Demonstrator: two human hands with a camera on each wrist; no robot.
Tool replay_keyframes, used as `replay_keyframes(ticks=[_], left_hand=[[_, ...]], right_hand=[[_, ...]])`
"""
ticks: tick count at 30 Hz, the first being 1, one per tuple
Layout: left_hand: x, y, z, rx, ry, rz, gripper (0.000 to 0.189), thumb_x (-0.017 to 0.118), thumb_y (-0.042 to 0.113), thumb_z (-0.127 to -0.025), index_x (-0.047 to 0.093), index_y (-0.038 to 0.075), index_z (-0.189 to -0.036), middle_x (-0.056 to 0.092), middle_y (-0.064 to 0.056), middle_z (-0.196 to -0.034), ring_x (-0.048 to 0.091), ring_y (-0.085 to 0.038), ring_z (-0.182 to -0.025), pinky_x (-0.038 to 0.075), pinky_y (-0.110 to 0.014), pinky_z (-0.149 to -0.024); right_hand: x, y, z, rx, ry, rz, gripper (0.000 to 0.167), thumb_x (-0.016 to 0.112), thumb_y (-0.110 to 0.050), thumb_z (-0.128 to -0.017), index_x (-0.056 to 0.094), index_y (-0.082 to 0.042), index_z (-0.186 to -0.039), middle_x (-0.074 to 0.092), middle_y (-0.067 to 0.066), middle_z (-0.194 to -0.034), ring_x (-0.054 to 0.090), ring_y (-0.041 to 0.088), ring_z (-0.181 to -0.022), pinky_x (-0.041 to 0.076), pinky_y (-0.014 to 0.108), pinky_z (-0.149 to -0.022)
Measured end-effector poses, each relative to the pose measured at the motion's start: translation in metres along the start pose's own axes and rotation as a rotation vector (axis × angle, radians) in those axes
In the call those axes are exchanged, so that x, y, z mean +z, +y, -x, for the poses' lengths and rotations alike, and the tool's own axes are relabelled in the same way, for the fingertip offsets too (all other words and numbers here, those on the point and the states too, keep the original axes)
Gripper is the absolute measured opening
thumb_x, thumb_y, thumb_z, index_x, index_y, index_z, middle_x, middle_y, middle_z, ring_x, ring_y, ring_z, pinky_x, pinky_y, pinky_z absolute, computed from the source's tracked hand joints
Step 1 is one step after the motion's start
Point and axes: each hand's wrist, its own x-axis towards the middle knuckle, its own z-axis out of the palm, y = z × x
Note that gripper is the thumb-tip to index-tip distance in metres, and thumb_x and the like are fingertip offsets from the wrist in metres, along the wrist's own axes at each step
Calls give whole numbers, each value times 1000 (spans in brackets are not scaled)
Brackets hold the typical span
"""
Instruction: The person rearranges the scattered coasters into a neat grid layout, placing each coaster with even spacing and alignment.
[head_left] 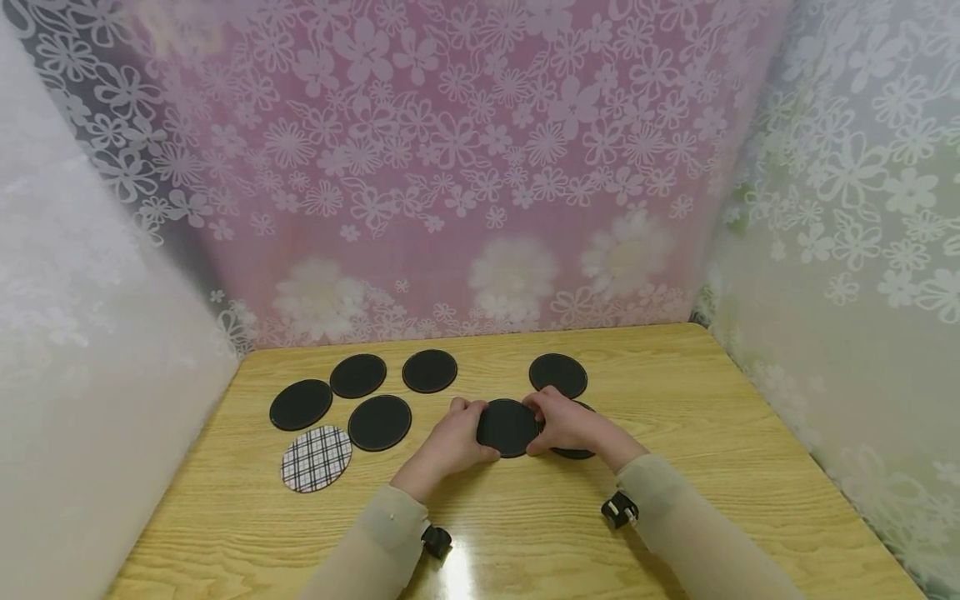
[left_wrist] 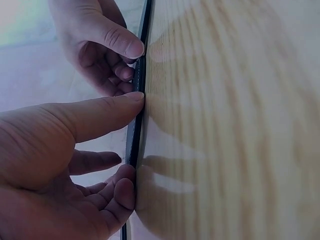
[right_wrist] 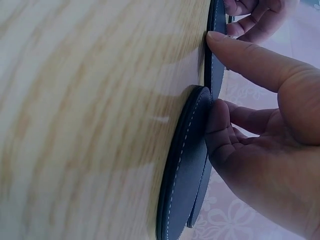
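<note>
A round black coaster (head_left: pixel 507 428) lies on the table between both hands. My left hand (head_left: pixel 452 442) grips its left rim, the thumb nearer me and the fingers on the far side. On its opposite rim, my right hand (head_left: pixel 562 422) holds it with thumb and fingertips. In the right wrist view the coaster (right_wrist: pixel 216 75) shows pale edge stitching. A second black coaster (right_wrist: pixel 182 165) is close beside the right fingertips, and in the head view that hand partly covers it. From the left wrist, the held coaster (left_wrist: pixel 135 130) appears edge-on, flat along the wood.
Another black coaster (head_left: pixel 558 376) lies behind the right hand. To the left are several more, including a black coaster (head_left: pixel 379 422) and a white plaid coaster (head_left: pixel 317 459). The wooden table (head_left: pixel 712 500) is bordered by a flowered curtain (head_left: pixel 450 167).
</note>
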Motion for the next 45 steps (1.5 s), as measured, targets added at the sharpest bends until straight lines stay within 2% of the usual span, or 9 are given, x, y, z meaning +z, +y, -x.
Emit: replay_keyframes(ticks=[12,22,33,39,42,45], left_hand=[[1,-2,0,13,0,-2,88,97,24,-88,52,-1,-159,52,-24,-138,65,-40,-122,54,-54,-109],[0,0,0,-5,-12,-14,88,96,26,-89,52,2,-161,51,-23,-141,64,-40,-126,52,-53,-111],[0,-2,0,-12,-15,30,94,97,28,-88,47,3,-165,47,-25,-145,63,-42,-128,52,-55,-111],[-8,0,1,-31,6,25,91,96,31,-89,50,6,-164,47,-24,-150,65,-40,-126,53,-54,-109],[-16,-1,3,-46,32,27,88,94,32,-92,50,7,-164,47,-23,-154,65,-39,-128,54,-54,-107],[-25,-3,7,-57,73,22,85,92,32,-95,50,7,-164,47,-21,-158,60,-39,-136,53,-55,-109]], right_hand=[[1,0,0,-9,9,16,80,100,-19,-85,60,1,-151,56,11,-123,59,21,-105,55,48,-98],[-1,-4,2,2,2,45,81,100,-20,-84,59,2,-151,56,11,-120,60,21,-102,55,48,-97],[-6,-5,1,5,1,47,81,97,-21,-88,57,2,-154,56,12,-121,60,21,-101,55,46,-94],[-11,-10,1,-12,40,80,78,95,-18,-90,56,6,-154,56,20,-131,62,24,-99,56,45,-89],[-13,-14,-3,-4,62,129,75,94,-20,-92,57,4,-153,57,20,-134,65,29,-107,57,47,-92],[-16,-19,-10,-4,72,169,73,92,-22,-94,58,3,-153,58,20,-134,64,33,-114,57,50,-95]])
